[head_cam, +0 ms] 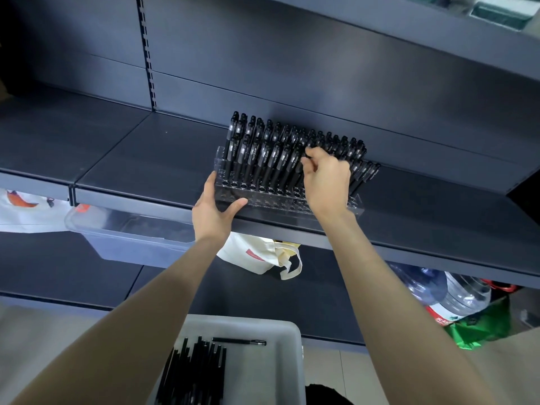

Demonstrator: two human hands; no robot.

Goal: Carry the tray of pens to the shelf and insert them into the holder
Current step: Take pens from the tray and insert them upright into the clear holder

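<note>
My left hand (214, 210) grips the near left corner of the clear holder (277, 201): the thumb lies along its front wall and the fingers reach up its left end. The holder stands at the front edge of the shelf (140, 162), and both hands are raised to it.

My right hand (325, 182) is over the middle of the holder, fingers curled, the tips pinching the top of a pen (300, 166) that stands in the front filled row. I cannot tell how deep that pen sits.

Left of and behind this hand the rows are packed with upright black pens (263, 150); more stand just to its right. In front of my knuckles, the nearest rows of holes show bare.

Well below both hands, between my forearms, sits the grey tray (280, 372). A bundle of loose pens (193, 372) lies in its left part, and one single pen (239, 342) lies crosswise beside them, nearer the shelf.
</note>
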